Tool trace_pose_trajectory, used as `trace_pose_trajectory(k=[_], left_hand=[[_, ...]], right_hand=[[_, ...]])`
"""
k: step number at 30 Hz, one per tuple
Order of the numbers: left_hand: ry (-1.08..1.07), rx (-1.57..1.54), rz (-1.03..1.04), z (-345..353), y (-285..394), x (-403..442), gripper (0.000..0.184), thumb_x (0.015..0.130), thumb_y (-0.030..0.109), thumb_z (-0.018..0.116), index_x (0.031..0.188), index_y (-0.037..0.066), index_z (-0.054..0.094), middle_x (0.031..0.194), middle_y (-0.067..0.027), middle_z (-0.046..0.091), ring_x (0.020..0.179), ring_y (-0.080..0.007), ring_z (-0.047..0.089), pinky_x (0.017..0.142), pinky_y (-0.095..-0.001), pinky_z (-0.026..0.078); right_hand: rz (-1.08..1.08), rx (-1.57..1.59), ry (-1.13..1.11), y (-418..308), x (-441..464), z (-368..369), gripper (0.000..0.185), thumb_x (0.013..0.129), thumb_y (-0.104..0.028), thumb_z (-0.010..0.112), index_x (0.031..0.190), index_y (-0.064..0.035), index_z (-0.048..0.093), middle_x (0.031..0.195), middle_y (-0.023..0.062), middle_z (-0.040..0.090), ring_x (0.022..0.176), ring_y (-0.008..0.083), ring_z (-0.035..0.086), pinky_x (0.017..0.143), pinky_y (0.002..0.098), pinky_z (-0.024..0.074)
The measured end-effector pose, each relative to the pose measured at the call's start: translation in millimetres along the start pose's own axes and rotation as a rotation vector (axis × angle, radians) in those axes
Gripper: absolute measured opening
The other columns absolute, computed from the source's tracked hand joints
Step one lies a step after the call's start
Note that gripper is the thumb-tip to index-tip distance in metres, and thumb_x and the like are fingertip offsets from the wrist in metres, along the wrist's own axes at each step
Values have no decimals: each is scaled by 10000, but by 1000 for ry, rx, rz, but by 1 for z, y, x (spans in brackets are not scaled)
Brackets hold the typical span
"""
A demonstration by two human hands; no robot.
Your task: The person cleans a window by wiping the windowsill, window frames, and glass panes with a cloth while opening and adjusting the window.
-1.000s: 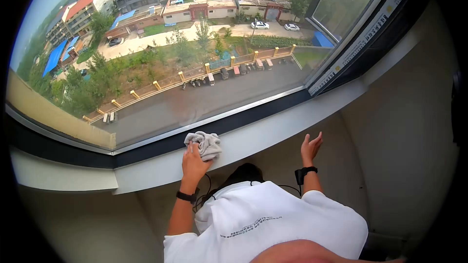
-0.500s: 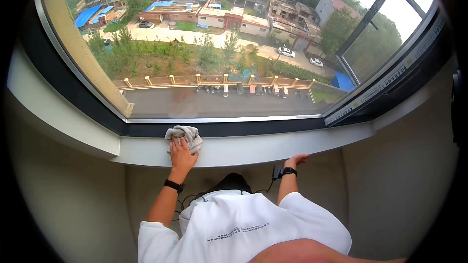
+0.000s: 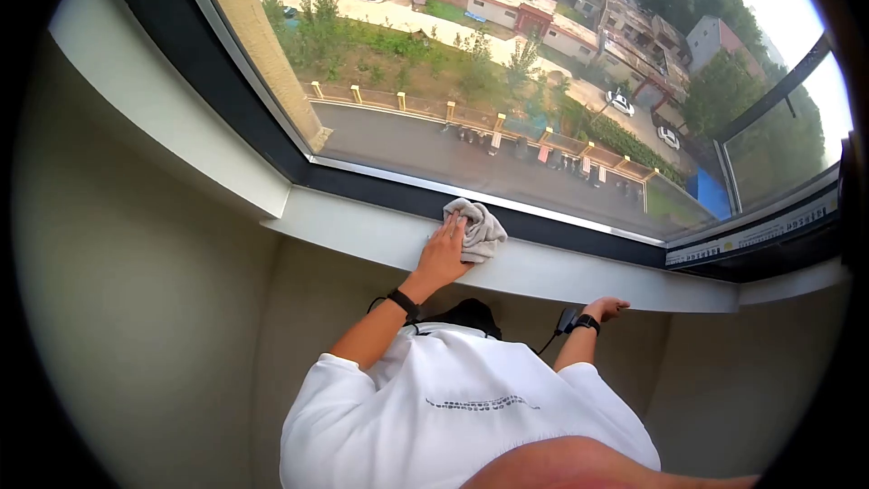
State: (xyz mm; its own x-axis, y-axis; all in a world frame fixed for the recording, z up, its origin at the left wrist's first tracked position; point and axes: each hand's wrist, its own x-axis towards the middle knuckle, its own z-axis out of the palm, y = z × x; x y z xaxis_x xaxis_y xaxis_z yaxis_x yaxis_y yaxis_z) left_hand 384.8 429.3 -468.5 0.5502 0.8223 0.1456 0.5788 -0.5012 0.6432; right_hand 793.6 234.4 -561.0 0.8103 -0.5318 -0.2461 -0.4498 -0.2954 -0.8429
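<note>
A crumpled grey cloth lies on the white window sill, against the dark window frame. My left hand is on the cloth, its fingers pressing it down onto the sill. Farther right, my right hand is at the front edge of the sill with nothing visible in it. Its fingers point right and look loosely stretched, though some are hidden. A small black device with a cable sits beside the right wrist.
Behind the sill stands a large glass pane, with a road, parked cars and buildings outside far below. An opened window sash is at the right. Printed tape runs along the right frame. Plain walls flank the sill.
My left hand has slid the cloth to the right along the sill, away from the left corner. The view has turned and tilted. My right hand stays near the sill's front edge.
</note>
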Motion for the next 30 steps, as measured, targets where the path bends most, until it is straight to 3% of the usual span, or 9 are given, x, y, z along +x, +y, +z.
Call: trace_pose_trajectory(k=[2,10,15,21,22,24,28,29,30], left_hand=[[38,42,-41,-24,-30,-6,1000,743,366,878,1505,-5,348,1579,-305,368,1453,-456,394,1178,-498,375],[144,152,-463,-134,-119,-12,1072,707,330,871,1542,-20,298,1585,-333,350,1477,-448,358,1192,-454,367],[153,154,-664,-155,-153,-7,1093,725,457,831,1555,-31,313,1619,-295,320,1443,-425,419,1165,-443,402],[157,8,-550,-150,-173,2,1062,701,408,835,1534,-44,355,1565,-319,393,1381,-422,495,1126,-434,446],[215,5,-553,-137,-165,6,1077,710,401,836,1549,-39,324,1560,-332,384,1427,-459,419,1153,-468,413],[9,224,-561,-113,-119,24,1154,734,458,825,1575,-56,225,1589,-381,261,1499,-523,238,1197,-555,310],[-12,308,-384,-53,-50,22,1290,693,613,854,1565,-91,215,1573,-436,223,1463,-541,283,1162,-570,312],[32,352,-349,-38,-44,21,1268,689,609,863,1561,-78,251,1564,-425,255,1452,-518,315,1141,-557,341],[66,405,-324,-31,-39,20,1178,718,547,869,1547,-68,301,1548,-407,297,1412,-492,375,1102,-546,388]], right_hand=[[-32,46,-4,10,5,5,839,1063,-625,217,1396,75,535,1362,339,586,1209,526,591,1057,547,491],[10,28,-57,7,-1,-1,840,1044,-656,260,1327,73,567,1302,350,613,1175,535,604,1023,566,506],[-21,-44,0,11,7,4,816,1044,-649,283,1347,64,538,1299,348,615,1162,539,609,1015,574,504],[-71,31,0,-1,-2,1,805,1055,-627,284,1336,83,540,1290,339,622,1167,531,607,998,569,509],[-100,41,-15,8,2,3,800,1059,-618,283,1333,90,538,1290,342,621,1165,531,608,993,570,511],[-35,24,-25,0,-6,-1,803,1063,-609,280,1305,104,556,1295,356,613,1176,525,605,1003,569,506],[-44,-8,-13,10,7,7,810,1056,-596,304,1316,131,550,1324,367,597,1223,519,589,1060,533,490],[16,-17,-11,-9,-15,-3,799,1056,-582,311,1299,135,567,1319,362,605,1199,513,608,1049,524,502],[-99,75,-45,-13,-31,-12,812,1050,-580,322,1265,158,584,1287,366,623,1184,499,626,1037,514,513]])
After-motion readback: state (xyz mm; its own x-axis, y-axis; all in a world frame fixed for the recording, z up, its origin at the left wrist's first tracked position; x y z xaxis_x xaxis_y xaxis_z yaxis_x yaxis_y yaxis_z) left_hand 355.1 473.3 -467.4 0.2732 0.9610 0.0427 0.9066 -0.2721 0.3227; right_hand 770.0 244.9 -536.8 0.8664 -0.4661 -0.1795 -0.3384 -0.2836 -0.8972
